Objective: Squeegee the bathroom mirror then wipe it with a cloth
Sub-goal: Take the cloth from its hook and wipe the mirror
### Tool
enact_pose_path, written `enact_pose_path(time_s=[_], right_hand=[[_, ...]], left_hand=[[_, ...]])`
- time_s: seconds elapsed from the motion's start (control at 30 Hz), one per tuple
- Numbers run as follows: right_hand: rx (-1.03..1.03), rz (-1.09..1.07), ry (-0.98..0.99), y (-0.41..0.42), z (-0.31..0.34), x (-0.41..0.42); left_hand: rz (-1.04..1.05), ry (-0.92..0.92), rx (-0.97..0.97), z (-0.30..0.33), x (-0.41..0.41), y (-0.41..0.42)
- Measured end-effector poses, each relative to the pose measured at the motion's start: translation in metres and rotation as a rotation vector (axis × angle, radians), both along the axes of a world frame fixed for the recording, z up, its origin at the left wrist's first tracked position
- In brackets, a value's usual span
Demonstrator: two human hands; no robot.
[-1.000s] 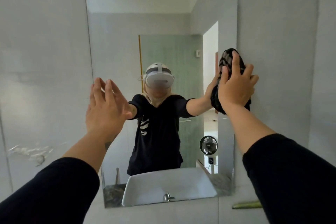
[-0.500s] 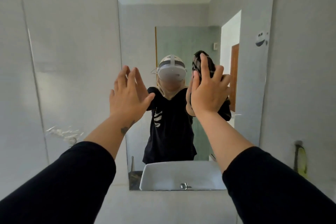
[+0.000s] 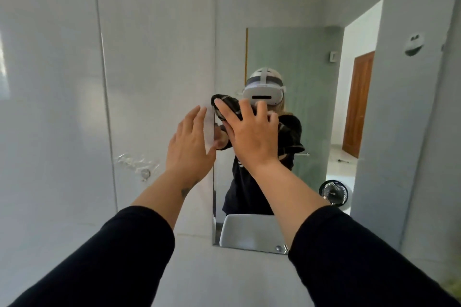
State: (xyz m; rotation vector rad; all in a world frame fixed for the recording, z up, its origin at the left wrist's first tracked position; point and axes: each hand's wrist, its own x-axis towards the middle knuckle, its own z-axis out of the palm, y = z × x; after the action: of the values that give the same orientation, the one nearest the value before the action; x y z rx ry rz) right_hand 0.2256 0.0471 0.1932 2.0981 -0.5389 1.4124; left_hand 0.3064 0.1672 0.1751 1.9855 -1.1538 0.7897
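The tall frameless mirror (image 3: 287,12) hangs on the grey tiled wall ahead. My right hand (image 3: 252,137) presses a dark checked cloth (image 3: 225,104) flat against the glass near the mirror's left edge, at mid height. The cloth shows only above and left of my fingers; the rest is hidden under my palm. My left hand (image 3: 189,144) is flat on the wall tile just left of the mirror's edge, fingers spread, holding nothing. No squeegee is in view.
The mirror reflects a person in a white headset, a white basin (image 3: 249,232), a small black fan (image 3: 333,192) and a doorway with a brown door. A torn patch with a hook (image 3: 144,172) marks the wall tile at left.
My right hand has swept the cloth leftward across the glass, from the mirror's right edge to its left edge. My left hand has stayed near the left edge, and my view has turned left.
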Motion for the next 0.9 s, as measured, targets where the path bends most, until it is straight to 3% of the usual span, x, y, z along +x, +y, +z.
enact_pose_path(time_s=[0.2, 0.47, 0.9], right_hand=[[-0.065, -0.046, 0.172, -0.012, -0.026, -0.017], [0.124, -0.081, -0.031, -0.056, -0.032, -0.087], [0.419, -0.241, -0.404, -0.131, -0.072, -0.181]], left_hand=[[0.027, 0.051, 0.041, -0.025, -0.013, -0.01], [0.047, -0.016, 0.158, -0.055, -0.061, -0.033], [0.099, 0.004, 0.188, -0.088, -0.08, -0.067]])
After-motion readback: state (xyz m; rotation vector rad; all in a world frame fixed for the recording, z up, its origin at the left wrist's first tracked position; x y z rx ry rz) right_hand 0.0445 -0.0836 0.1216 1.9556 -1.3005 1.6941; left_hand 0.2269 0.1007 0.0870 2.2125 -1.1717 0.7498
